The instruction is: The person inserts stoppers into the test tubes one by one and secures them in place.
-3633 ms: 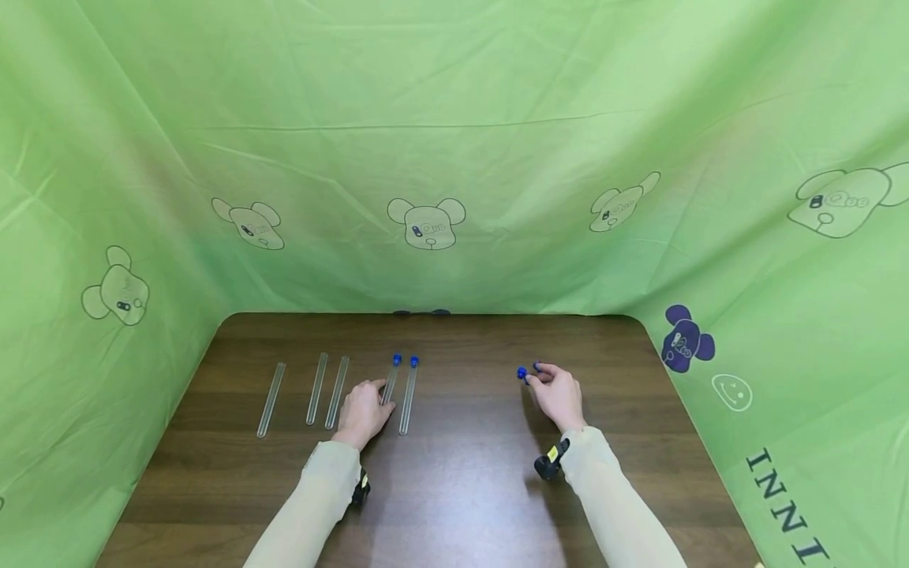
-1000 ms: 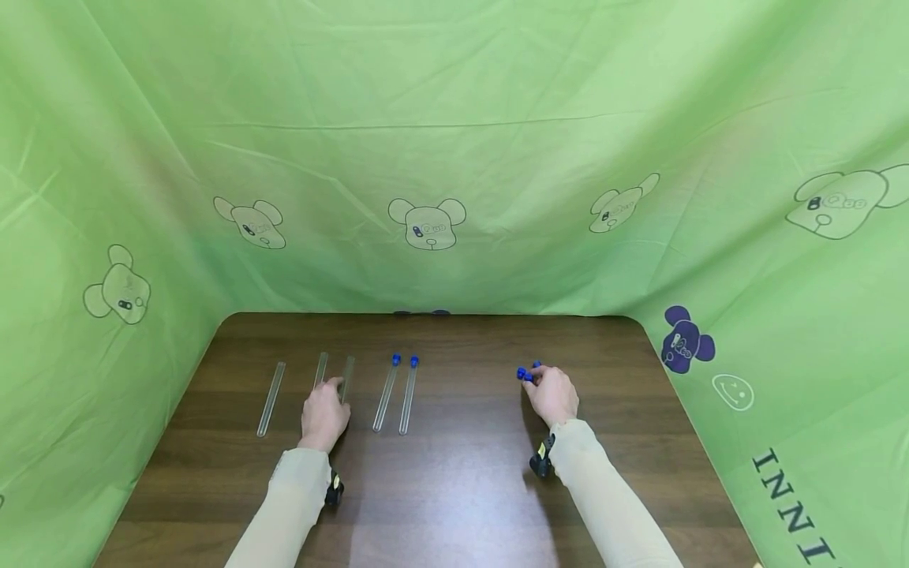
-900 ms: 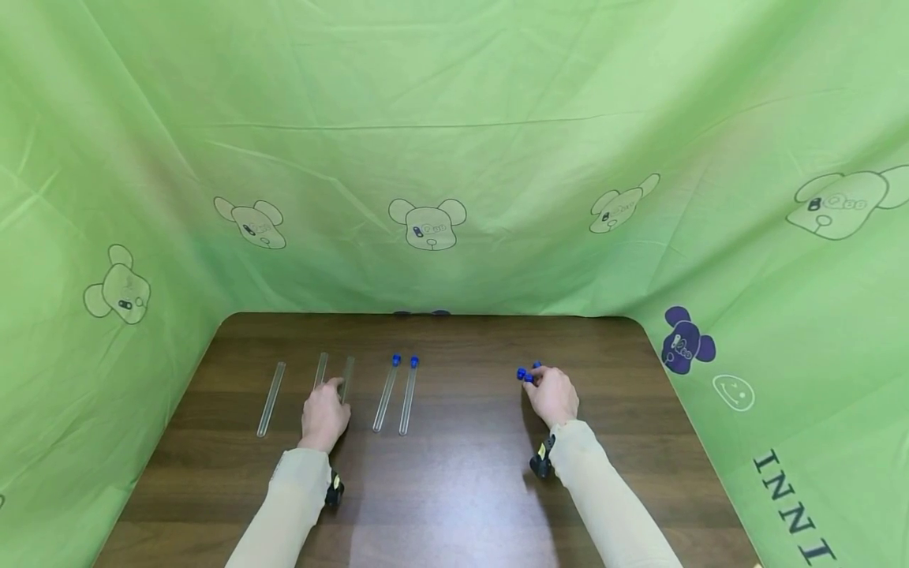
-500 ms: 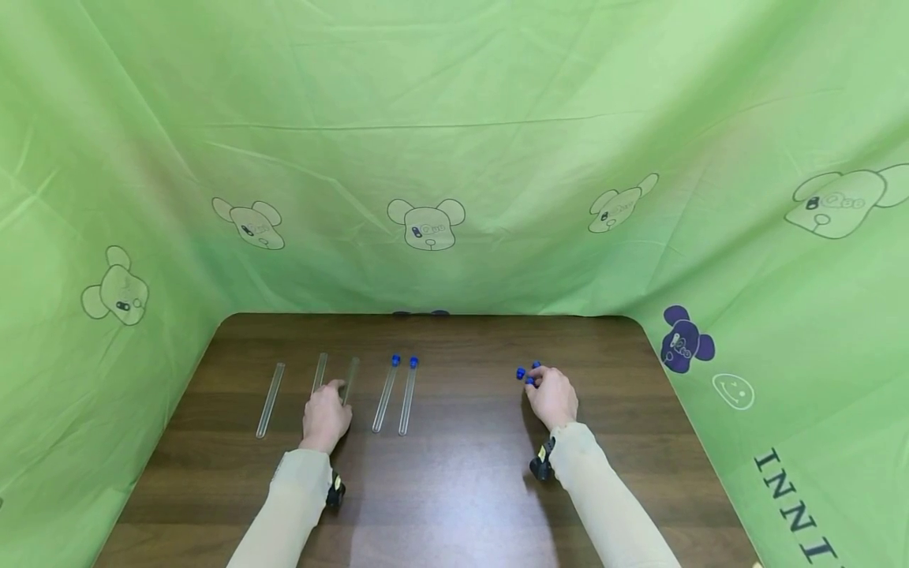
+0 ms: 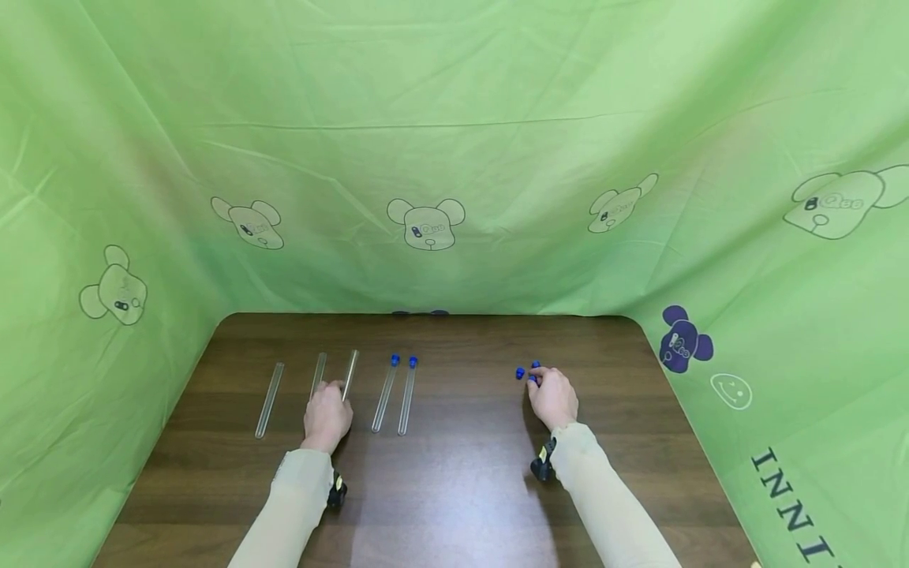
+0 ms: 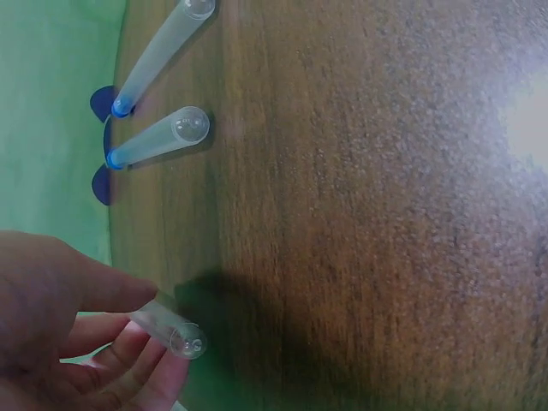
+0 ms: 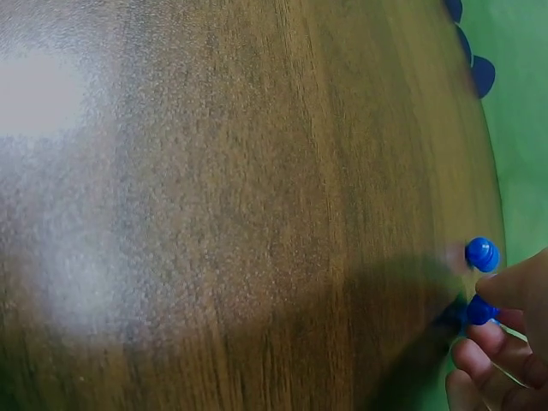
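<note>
My left hand (image 5: 327, 416) pinches a clear uncapped test tube (image 5: 350, 372) between thumb and fingers; its rounded end (image 6: 187, 341) points toward the left wrist camera. Just left of that tube lies another uncapped test tube (image 5: 319, 369), partly hidden by the hand. Over on the right, my right hand (image 5: 554, 397) holds a small blue cap (image 7: 481, 311) between thumb and fingers. A second blue cap (image 5: 521, 373) sits to the left of the fingertips, and one more blue cap (image 5: 536, 364) shows just beyond them.
Two test tubes with blue caps, one (image 5: 385, 398) beside the other (image 5: 408, 398), lie right of my left hand. A lone uncapped tube (image 5: 269, 401) lies farther left. Green printed cloth (image 5: 426, 158) surrounds the brown wooden table (image 5: 454, 489) at the back and sides.
My left hand has left a capped tube, moved left and taken hold of an uncapped one, whose open end has now lifted. The cap at my right fingers has shifted slightly right.
</note>
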A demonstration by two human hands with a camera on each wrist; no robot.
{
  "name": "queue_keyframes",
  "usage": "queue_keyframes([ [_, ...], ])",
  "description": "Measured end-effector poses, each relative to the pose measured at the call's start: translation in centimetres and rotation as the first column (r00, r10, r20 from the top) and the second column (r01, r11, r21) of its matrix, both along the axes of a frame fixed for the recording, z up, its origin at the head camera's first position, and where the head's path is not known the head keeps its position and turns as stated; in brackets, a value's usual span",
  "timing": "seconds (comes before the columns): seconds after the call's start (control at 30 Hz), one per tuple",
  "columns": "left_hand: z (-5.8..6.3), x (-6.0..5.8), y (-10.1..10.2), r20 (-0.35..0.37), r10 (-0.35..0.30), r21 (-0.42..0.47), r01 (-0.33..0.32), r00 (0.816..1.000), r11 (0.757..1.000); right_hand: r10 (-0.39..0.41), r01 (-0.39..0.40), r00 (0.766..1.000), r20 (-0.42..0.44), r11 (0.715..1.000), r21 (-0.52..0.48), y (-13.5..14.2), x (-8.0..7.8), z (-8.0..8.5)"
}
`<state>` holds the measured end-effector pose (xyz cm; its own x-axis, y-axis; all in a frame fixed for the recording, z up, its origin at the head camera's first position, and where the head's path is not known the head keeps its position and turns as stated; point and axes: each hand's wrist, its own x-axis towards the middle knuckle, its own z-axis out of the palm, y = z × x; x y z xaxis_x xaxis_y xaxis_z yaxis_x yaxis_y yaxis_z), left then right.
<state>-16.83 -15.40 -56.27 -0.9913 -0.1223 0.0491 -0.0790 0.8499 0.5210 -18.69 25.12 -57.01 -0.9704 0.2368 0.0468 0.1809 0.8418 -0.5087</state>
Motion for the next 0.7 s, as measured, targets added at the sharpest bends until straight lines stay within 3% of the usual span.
queue_keyframes([
  [0.7, 0.91, -0.08, 0.59, -0.078, -0.036, 0.033, 0.039, 0.996, 0.999, 0.024, -0.025, 0.995, -0.100, 1.000, -0.008, 0.17, 0.26, -0.24],
])
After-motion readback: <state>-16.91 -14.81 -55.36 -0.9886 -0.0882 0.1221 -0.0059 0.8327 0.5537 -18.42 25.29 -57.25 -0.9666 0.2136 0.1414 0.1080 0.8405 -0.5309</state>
